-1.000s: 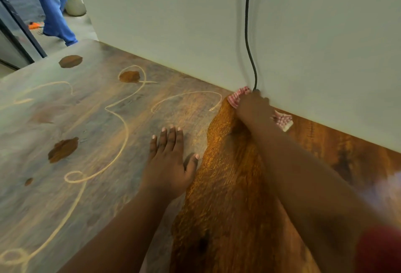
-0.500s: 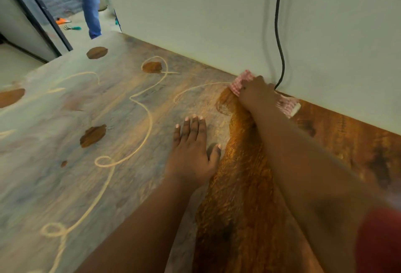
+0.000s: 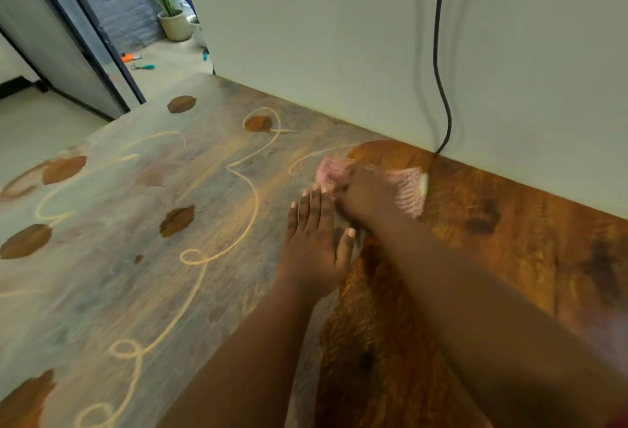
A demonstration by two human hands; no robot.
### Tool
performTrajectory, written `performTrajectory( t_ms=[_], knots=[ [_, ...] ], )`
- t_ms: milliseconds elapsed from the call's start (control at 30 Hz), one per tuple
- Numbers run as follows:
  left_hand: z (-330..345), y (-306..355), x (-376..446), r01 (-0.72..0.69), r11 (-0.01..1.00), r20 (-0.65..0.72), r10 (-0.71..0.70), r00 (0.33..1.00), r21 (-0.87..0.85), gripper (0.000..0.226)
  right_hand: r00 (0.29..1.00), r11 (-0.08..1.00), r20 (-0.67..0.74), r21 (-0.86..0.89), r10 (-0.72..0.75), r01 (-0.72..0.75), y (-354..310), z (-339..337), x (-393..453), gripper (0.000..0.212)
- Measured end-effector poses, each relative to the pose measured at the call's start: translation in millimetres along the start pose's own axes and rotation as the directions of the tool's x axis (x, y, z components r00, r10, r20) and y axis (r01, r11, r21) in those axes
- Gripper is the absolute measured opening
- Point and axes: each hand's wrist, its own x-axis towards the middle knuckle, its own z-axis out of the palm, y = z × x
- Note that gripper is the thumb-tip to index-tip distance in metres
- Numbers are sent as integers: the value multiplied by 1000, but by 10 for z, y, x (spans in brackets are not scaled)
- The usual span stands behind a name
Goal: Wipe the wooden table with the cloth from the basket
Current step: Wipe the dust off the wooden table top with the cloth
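The wooden table (image 3: 142,210) fills the view. Its left part is coated in a grey dusty film with pale curly streaks and bare brown spots; the right part (image 3: 509,233) shows clean orange-brown wood. My right hand (image 3: 368,198) presses on a pink-and-white checked cloth (image 3: 409,191) lying on the table near the wall, at the border of the grey film. The cloth pokes out on both sides of the hand and looks blurred. My left hand (image 3: 317,244) lies flat on the table, fingers straight, just beside the right hand. No basket is in view.
A pale wall (image 3: 339,36) runs along the table's far edge, with a black cable (image 3: 441,53) hanging down to the tabletop close to the cloth. Beyond the table's left end are a doorway frame (image 3: 91,40), a potted plant (image 3: 173,23) and small tools on the floor.
My right hand has pulled the cloth back from the wall toward me and to the left, next to my left hand. The left hand has stayed flat on the table.
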Motion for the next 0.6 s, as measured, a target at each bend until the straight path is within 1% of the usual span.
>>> performTrajectory(
  t_ms=[67, 133, 167, 200, 233, 300, 367, 400, 433, 467, 533, 600],
  knots=[
    [-109, 0, -88, -47, 999, 35, 48, 998, -22, 79, 996, 996, 16, 17, -91, 91, -143, 130, -443, 41],
    [-272, -100, -204, -133, 991, 89, 130, 988, 27, 81, 973, 973, 38, 27, -229, 229, 87, 117, -831, 37],
    [-368, -180, -265, -147, 988, 113, 141, 984, 51, 82, 961, 962, 63, 69, -268, 263, 243, 35, -950, 35],
    [-463, -270, -329, -139, 988, 130, 129, 983, 73, 82, 959, 960, 84, 98, -272, 264, 386, -33, -961, 33],
    [-538, -360, -403, -120, 988, 148, 105, 983, 93, 82, 963, 966, 95, 79, -252, 245, 506, -77, -921, 33],
    [-672, -507, -576, -98, 982, 195, 65, 979, 160, 81, 988, 991, 97, -44, -121, 126, 556, -150, -779, 36],
    [-736, -597, -782, -87, 969, 254, 26, 967, 230, 82, 997, 987, 82, -161, 8, 6, 353, -113, -672, 41],
    [-733, -616, -878, -70, 966, 267, 1, 964, 249, 83, 995, 981, 95, -192, 42, -23, 187, -65, -669, 44],
    [-727, -621, -973, -47, 963, 265, -25, 964, 264, 84, 994, 979, 109, -202, 29, -6, -19, 4, -724, 46],
    [-721, -614, -1055, -26, 961, 259, -48, 965, 274, 85, 992, 980, 121, -192, -19, 43, -228, 78, -831, 46],
    [-722, -576, -1200, 12, 961, 256, -86, 963, 275, 85, 982, 982, 132, -108, -137, 152, -527, 224, -1182, 45],
    [-744, -535, -1303, 21, 960, 246, -93, 965, 280, 85, 957, 962, 115, -33, -264, 270, -539, 297, -1593, 45]
  ],
)
